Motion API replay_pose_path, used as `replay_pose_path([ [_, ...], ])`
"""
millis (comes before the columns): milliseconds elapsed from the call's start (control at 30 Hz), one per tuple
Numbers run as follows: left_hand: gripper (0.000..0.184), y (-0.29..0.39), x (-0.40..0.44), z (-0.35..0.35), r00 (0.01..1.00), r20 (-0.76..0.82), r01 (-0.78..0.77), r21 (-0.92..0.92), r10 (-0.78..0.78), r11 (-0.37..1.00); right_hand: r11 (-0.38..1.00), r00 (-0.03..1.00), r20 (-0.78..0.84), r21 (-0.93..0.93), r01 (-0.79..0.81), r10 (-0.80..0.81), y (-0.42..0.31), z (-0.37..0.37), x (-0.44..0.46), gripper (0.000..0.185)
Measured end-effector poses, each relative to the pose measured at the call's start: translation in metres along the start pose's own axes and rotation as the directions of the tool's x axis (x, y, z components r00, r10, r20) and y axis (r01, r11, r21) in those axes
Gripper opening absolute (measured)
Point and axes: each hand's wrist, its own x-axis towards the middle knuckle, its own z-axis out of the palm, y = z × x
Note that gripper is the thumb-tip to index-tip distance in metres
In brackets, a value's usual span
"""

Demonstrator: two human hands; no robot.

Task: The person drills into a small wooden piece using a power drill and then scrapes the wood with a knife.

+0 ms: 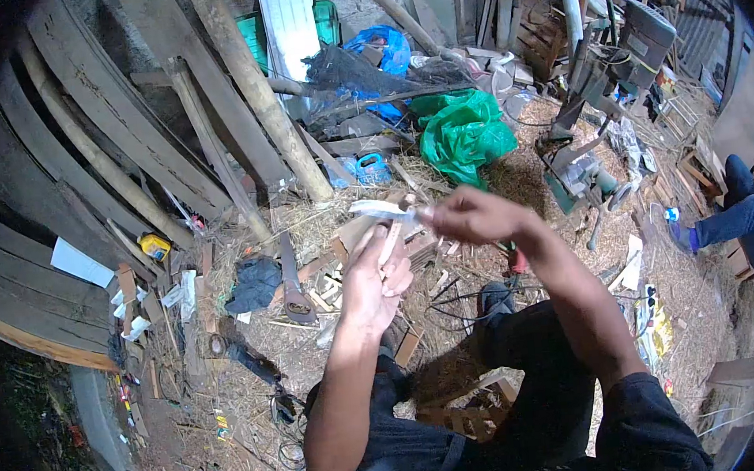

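My left hand is closed around a small pale strip of wood, which points up out of the fingers. My right hand grips the handle of a knife. Its bright blade reaches left over the top end of the strip; whether the edge touches the wood I cannot tell. On the ground to the left of my hands lies a handsaw, beside a dark cloth. Cut wood bits and shavings are scattered below my hands.
Long boards and poles lean at the left. A green plastic bag and a blue jug lie ahead. A machine with a motor stands to the right, and another person's jeans-clad leg shows at the far right. Cables cross the ground near my feet.
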Motion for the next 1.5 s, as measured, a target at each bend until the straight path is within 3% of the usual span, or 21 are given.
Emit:
replay_pose_path([
  [33, 0.023, 0.001, -0.001, 0.000, 1.000, -0.005, 0.012, 0.045, -0.012, 0.999, 0.996, 0.996, 0.050, 0.037, -0.076, 0.074, -0.005, -0.012, -0.002, 0.052],
  [167, 0.021, -0.001, 0.003, -0.003, 0.997, -0.063, -0.030, 0.049, 0.033, 0.998, 0.979, 0.993, 0.070, 0.171, -0.107, 0.096, 0.001, -0.005, -0.002, 0.047],
  [267, 0.028, -0.006, 0.013, 0.002, 0.954, -0.224, -0.140, 0.258, 0.200, 0.956, 0.987, 0.995, -0.020, 0.133, -0.090, 0.094, 0.001, 0.010, -0.001, 0.044],
  [300, 0.039, -0.003, 0.015, 0.003, 0.947, -0.226, -0.154, 0.301, 0.228, 0.941, 0.989, 0.989, -0.126, 0.136, -0.056, 0.073, -0.012, 0.015, -0.005, 0.040],
  [400, 0.047, 0.002, 0.022, -0.001, 0.942, -0.201, -0.199, 0.308, 0.268, 0.930, 0.998, 0.942, -0.330, -0.009, 0.062, -0.062, 0.002, 0.017, 0.003, 0.040],
  [433, 0.044, 0.004, 0.023, -0.002, 0.941, -0.189, -0.212, 0.320, 0.282, 0.923, 0.997, 0.933, -0.358, -0.067, 0.022, -0.045, 0.005, 0.014, 0.007, 0.034],
  [533, 0.044, 0.006, 0.024, 0.006, 0.943, -0.226, -0.181, 0.269, 0.245, 0.946, 0.877, 0.841, -0.451, -0.478, 0.055, -0.298, 0.004, 0.017, 0.011, 0.031],
  [667, 0.046, 0.005, 0.020, 0.025, 0.964, -0.159, -0.178, 0.199, 0.211, 0.964, 0.668, 0.803, -0.343, -0.739, 0.091, -0.488, 0.010, 0.019, 0.017, 0.028],
  [800, 0.050, 0.006, 0.018, 0.016, 0.986, -0.053, -0.141, 0.222, 0.157, 0.965, 0.746, 0.833, -0.418, -0.666, -0.009, -0.363, 0.008, 0.014, 0.020, 0.027],
  [900, 0.054, -0.001, 0.021, 0.011, 0.983, 0.119, -0.166, 0.211, 0.143, 0.963, 0.842, 0.869, -0.450, -0.534, -0.080, -0.204, 0.010, 0.007, 0.019, 0.027],
  [933, 0.055, -0.002, 0.021, 0.011, 0.974, 0.170, -0.183, 0.198, 0.150, 0.963, 0.822, 0.862, -0.453, -0.563, -0.080, -0.226, 0.008, 0.007, 0.018, 0.027],
  [1067, 0.061, -0.003, 0.022, 0.019, 0.985, 0.091, -0.158, 0.134, 0.147, 0.978, 0.734, 0.818, -0.442, -0.678, -0.037, -0.368, 0.003, 0.010, 0.017, 0.029],
  [1167, 0.065, -0.005, 0.025, 0.020, 0.973, 0.085, -0.225, 0.162, 0.214, 0.961, 0.683, 0.794, -0.409, -0.731, 0.009, -0.449, 0.011, 0.017, 0.024, 0.029],
  [1267, 0.067, -0.006, 0.021, 0.019, 0.956, 0.169, -0.277, 0.255, 0.240, 0.926, 0.665, 0.806, -0.361, -0.744, 0.055, -0.469, 0.009, 0.020, 0.022, 0.032],
  [1333, 0.064, -0.010, 0.021, 0.026, 0.955, 0.087, -0.298, 0.291, 0.285, 0.909, 0.689, 0.787, -0.391, -0.723, 0.058, -0.477, 0.006, 0.025, 0.024, 0.038],
  [1400, 0.062, -0.015, 0.025, 0.022, 0.952, 0.075, -0.307, 0.261, 0.298, 0.915, 0.676, 0.789, -0.407, -0.737, 0.014, -0.460, 0.006, 0.026, 0.025, 0.037],
  [1500, 0.052, -0.022, 0.024, 0.031, 0.938, -0.088, -0.315, 0.197, 0.337, 0.928, 0.691, 0.795, -0.443, -0.722, -0.042, -0.414, 0.009, 0.029, 0.029, 0.029],
])
